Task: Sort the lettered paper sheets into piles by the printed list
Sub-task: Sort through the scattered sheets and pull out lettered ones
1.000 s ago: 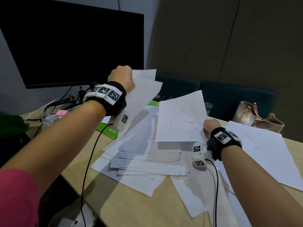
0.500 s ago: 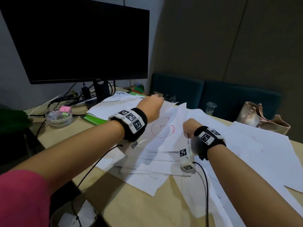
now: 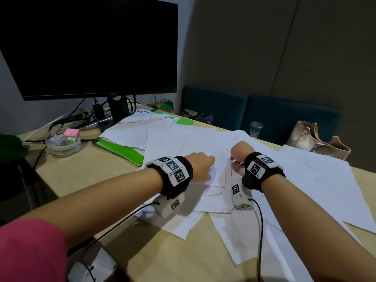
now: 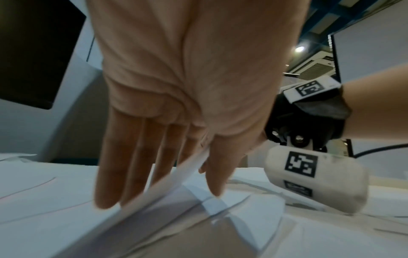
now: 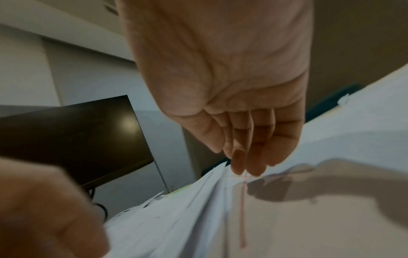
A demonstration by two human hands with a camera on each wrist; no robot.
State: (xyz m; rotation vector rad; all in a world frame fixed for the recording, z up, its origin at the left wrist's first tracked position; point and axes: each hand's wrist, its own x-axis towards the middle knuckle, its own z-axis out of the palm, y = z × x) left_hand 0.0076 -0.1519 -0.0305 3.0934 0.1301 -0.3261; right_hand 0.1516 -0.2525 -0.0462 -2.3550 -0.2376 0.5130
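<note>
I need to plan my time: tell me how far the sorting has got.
Early. Done: a few sheets lie apart at the right. In hand: the left hand pinches a sheet's edge over the middle heap; the right hand touches a red-marked sheet. Left: that heap, unsorted.

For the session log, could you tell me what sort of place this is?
Most likely an office desk: a dark monitor on its stand with cables, loose paper sheets spread over a wooden table, and a dish of clips beside green folders.
</note>
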